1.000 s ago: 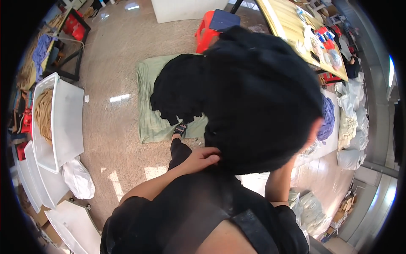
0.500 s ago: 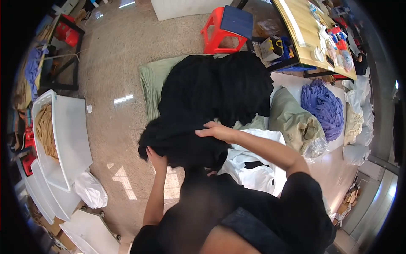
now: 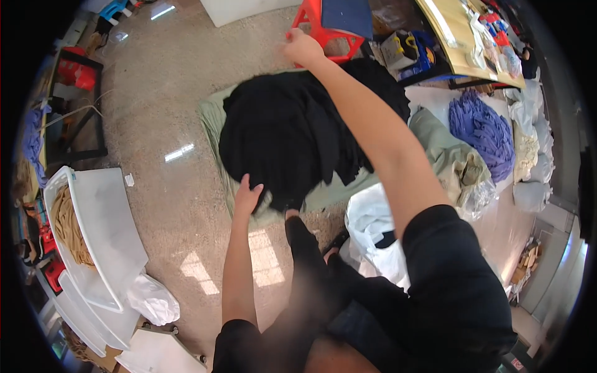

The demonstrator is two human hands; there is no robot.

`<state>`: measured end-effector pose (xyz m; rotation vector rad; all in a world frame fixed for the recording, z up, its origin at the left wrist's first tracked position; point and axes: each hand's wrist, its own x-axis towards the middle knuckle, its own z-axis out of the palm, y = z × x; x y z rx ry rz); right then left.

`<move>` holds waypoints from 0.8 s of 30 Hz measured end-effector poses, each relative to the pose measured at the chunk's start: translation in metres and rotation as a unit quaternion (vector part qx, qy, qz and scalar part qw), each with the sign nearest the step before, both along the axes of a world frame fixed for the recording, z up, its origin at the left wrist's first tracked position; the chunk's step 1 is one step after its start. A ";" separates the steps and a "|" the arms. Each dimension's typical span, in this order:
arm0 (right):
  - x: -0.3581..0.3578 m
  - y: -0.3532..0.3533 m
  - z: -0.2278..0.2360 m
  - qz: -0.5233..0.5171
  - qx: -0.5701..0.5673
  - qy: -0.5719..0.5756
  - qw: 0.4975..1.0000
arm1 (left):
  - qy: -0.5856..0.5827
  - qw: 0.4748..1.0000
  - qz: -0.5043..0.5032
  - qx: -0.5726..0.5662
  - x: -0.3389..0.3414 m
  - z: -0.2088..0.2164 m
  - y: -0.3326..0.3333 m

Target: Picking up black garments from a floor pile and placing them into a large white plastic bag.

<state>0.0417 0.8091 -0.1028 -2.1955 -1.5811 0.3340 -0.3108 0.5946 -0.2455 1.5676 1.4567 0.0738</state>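
A pile of black cloth (image 3: 273, 127) lies spread on a folded pale green cloth (image 3: 214, 133) on the floor. My left hand (image 3: 247, 196) is at the pile's near left edge, thumb and forefinger stretched apart and touching the cloth. My right arm reaches across the pile to the far side. There my right hand (image 3: 303, 48) is beside the left legs of a red stool (image 3: 336, 46) with a dark blue seat. Its fingers are blurred and partly hidden, so whether it touches the stool cannot be told.
A white bag (image 3: 370, 214) stands near my feet. To the right are a green cloth bundle (image 3: 435, 146) and a purple cloth heap (image 3: 479, 133). A wooden-topped table (image 3: 460, 56) is at the back right. At left stands a white bin (image 3: 118, 217) with tan cloth (image 3: 71, 224).
My right hand has left the black cloth and gone far forward to the stool. The near part of the cloth now lies on the pile. My left hand has stayed at the cloth's edge.
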 end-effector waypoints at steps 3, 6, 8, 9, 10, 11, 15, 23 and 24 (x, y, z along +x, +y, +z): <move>0.022 -0.088 -0.063 0.198 0.038 0.053 0.978 | 0.008 0.986 -0.106 -0.131 -0.001 -0.019 -0.059; -0.001 -0.267 -0.122 0.133 -0.133 0.053 0.981 | 0.051 0.968 -0.211 -0.128 -0.043 -0.055 -0.161; 0.021 -0.417 -0.159 0.136 -0.264 0.101 0.949 | 0.115 0.926 -0.274 -0.235 -0.035 -0.042 -0.202; 0.015 -0.472 -0.155 0.143 -0.424 0.121 0.886 | 0.111 0.918 -0.268 -0.272 -0.046 -0.037 -0.225; 0.011 -0.514 -0.141 0.149 -0.484 0.113 0.855 | 0.117 0.907 -0.303 -0.269 -0.052 -0.026 -0.240; 0.010 -0.558 -0.136 0.097 -0.511 0.092 0.849 | 0.118 0.901 -0.313 -0.276 -0.051 -0.022 -0.250; 0.040 -0.654 -0.124 -0.063 -0.452 0.072 0.887 | 0.139 0.900 -0.350 -0.218 -0.017 0.002 -0.258; 0.088 -0.822 -0.163 -0.025 -0.515 0.189 0.836 | -0.135 0.881 -0.440 0.110 0.199 0.043 -0.336; 0.083 -0.834 -0.141 0.013 -0.508 0.215 0.834 | -0.179 0.849 -0.470 0.165 0.232 0.053 -0.360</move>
